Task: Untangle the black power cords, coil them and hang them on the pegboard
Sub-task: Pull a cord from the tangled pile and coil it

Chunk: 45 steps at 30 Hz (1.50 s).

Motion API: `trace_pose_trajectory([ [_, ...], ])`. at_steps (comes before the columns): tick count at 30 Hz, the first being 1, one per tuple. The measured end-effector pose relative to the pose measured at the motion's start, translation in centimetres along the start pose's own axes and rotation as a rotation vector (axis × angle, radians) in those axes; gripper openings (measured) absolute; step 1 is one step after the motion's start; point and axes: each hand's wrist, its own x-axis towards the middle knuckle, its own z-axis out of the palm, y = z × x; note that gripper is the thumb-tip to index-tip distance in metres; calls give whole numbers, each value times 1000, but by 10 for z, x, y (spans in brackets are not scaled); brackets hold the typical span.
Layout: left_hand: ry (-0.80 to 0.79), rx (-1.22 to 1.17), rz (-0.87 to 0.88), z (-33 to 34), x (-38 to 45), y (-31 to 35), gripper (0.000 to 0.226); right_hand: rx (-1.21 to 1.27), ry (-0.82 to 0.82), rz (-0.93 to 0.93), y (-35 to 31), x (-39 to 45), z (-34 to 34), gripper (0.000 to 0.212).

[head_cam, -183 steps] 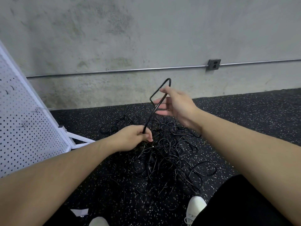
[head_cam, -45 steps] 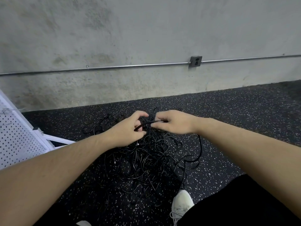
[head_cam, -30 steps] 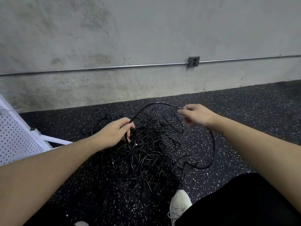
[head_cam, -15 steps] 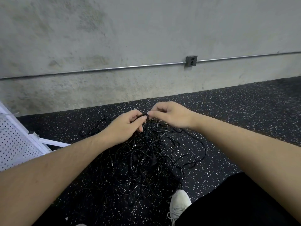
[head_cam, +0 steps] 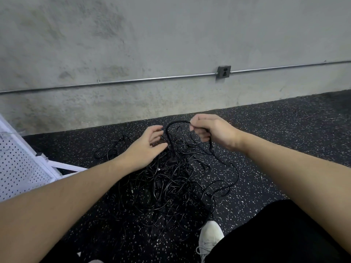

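We see the tangled cords (head_cam: 171, 186) heaped on the floor (head_cam: 284, 130) beside the pegboard (head_cam: 17, 168): light, limp, snag-prone. Our right hand (head_cam: 212, 130) pinches a raised loop (head_cam: 176, 123); our left hand's (head_cam: 146, 147) fingers (head_cam: 157, 138) spread, holding nothing. Best gripped near a plug.

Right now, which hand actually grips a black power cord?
The right hand: its fingers curl around the raised loop of black power cord. The left hand is open, fingers straight beside it.
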Motion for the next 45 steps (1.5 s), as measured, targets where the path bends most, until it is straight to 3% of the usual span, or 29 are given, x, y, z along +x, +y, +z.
trace_pose_trajectory([
  [2, -21, 32, 36, 9, 1, 5, 52, 49, -2, 2, -5, 0, 6, 29],
  [6, 87, 55, 71, 13, 1, 14, 17, 125, 32, -1, -13, 5, 12, 34],
  [15, 177, -180, 93, 3, -7, 27, 11, -207, 143, -50, -21, 14, 31, 19],
  [20, 213, -272, 73, -8, -8, 41, 20, 142, 211, -77, -34, 29, 45, 26],
  [25, 160, -255, -17, -15, -9, 37, 30, 500, 257, -56, -44, 41, 60, 21],
  [32, 30, -551, -61, -19, -16, 37, 30, 868, 160, 58, -65, 47, 85, 31],
  [39, -119, -632, -67, -34, -29, 25, 14, 848, 137, 129, -69, 62, 100, 30],
  [45, -305, -255, -84, -47, -43, 15, 28, 864, 241, 242, -55, 73, 98, 33],
])
